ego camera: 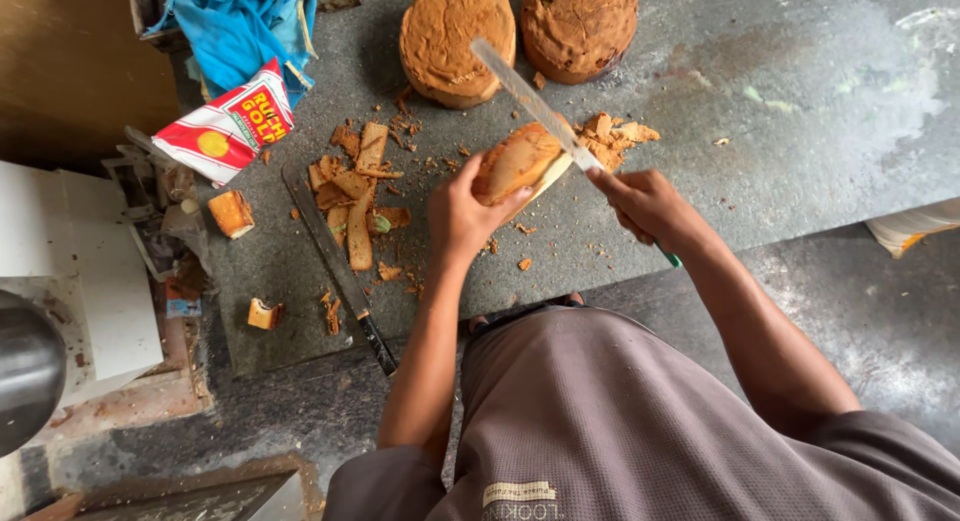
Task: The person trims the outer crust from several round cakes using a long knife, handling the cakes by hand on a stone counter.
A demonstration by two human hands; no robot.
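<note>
Round brown cake (pixel 515 161); long flat knife (pixel 530 101)

Round brown sponge cake (pixel 515 163), matt and porous; long steel knife blade (pixel 525 96), smooth, dull-shining; grey stone counter (pixel 800 131), rough, mottled; blue cloth (pixel 240 21), soft; red-and-white plastic packet (pixel 225 131), glossy.

The knife (pixel 530 103) handle is hidden in the right hand (pixel 645 203); the blue cloth (pixel 240 21) is cut off.
</note>
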